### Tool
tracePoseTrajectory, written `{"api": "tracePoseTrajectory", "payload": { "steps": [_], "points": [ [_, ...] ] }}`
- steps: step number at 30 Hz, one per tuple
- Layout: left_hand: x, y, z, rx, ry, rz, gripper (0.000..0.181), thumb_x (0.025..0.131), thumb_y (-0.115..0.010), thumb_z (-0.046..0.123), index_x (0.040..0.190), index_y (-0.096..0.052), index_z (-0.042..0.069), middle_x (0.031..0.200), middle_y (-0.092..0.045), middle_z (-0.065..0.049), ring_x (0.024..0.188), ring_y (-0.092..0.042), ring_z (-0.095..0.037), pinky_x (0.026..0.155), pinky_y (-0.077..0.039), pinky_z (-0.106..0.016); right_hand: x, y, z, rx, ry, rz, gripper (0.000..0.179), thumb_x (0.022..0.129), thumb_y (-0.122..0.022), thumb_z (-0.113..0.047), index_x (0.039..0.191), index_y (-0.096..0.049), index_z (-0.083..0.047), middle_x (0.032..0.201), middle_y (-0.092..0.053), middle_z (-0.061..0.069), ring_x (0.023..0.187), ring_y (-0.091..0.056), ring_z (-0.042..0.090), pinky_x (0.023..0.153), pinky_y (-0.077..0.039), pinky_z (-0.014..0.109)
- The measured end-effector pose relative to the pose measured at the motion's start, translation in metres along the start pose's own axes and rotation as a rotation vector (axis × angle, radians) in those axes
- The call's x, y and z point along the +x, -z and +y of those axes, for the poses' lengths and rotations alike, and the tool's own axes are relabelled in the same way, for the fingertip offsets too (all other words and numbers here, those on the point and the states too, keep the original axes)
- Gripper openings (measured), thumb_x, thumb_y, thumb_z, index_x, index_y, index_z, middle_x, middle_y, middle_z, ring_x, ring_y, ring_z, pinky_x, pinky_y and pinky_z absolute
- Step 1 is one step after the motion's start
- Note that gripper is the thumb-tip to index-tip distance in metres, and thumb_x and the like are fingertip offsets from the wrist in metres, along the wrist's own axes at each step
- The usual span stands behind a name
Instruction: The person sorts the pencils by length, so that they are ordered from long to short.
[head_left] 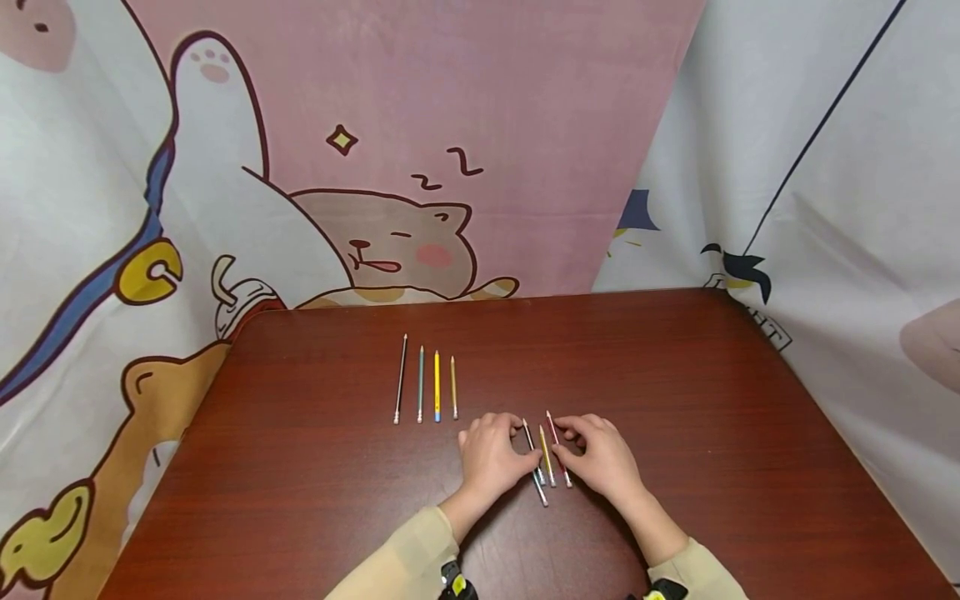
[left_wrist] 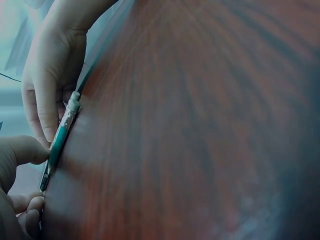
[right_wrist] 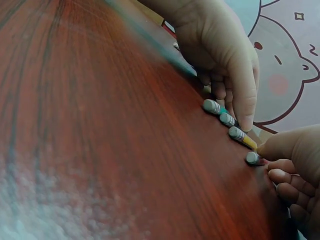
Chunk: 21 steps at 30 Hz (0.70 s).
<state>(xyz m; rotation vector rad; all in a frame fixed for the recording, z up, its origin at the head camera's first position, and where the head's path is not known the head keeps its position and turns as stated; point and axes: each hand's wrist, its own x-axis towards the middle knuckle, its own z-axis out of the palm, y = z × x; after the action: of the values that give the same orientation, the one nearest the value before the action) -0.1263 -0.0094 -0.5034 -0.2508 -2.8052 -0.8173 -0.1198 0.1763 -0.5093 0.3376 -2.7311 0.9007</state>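
Between the two hands, several pencils lie slanted on the tabletop. My left hand (head_left: 491, 454) has its thumb over a teal pencil (left_wrist: 59, 142) and against a black pencil (head_left: 529, 438), with curled fingers on their far side. A yellow pencil (head_left: 546, 457) lies in the gap between the hands. On the right, a red pencil (head_left: 565, 472) passes under the thumb of my right hand (head_left: 600, 458), which pinches it against the curled index finger. White erasers point toward me; the left hand hides the teal pencil's upper part.
Farther back to the left, a spaced row stands parallel: a black pencil (head_left: 401, 379), a teal pencil (head_left: 421, 383), a yellow pencil (head_left: 437, 383) and a shorter gold pencil (head_left: 453, 387). The brown wooden table (head_left: 315, 483) meets a cartoon-printed cloth (head_left: 525, 125) behind it.
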Motion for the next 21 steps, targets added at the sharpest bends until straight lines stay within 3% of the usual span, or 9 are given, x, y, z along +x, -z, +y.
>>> {"api": "tracePoseTrajectory", "payload": {
  "steps": [10,21],
  "points": [
    [-0.0001,0.0002,0.0004,-0.011,0.003,0.007,0.037,0.064,-0.083,0.038,0.093,-0.072,0.017,0.082,-0.062,0.007,0.081,-0.057,-0.016,0.071,-0.035,-0.036,-0.0004,0.0,-0.0012,-0.033,0.039,0.017,0.035,0.071,-0.083,-0.01,0.104,-0.073,-0.007,0.082,-0.061,-0.002,0.076,-0.055,0.016,0.071,-0.046,0.037],
    [-0.0014,0.0008,0.0009,-0.026,-0.006,0.021,0.034,0.065,-0.084,0.033,0.093,-0.072,0.017,0.079,-0.064,0.01,0.078,-0.056,-0.014,0.069,-0.034,-0.035,-0.0032,0.0013,-0.0038,-0.08,0.028,0.038,0.034,0.071,-0.085,-0.009,0.103,-0.074,-0.009,0.079,-0.059,-0.003,0.072,-0.052,0.013,0.066,-0.044,0.035]
  ]
}}
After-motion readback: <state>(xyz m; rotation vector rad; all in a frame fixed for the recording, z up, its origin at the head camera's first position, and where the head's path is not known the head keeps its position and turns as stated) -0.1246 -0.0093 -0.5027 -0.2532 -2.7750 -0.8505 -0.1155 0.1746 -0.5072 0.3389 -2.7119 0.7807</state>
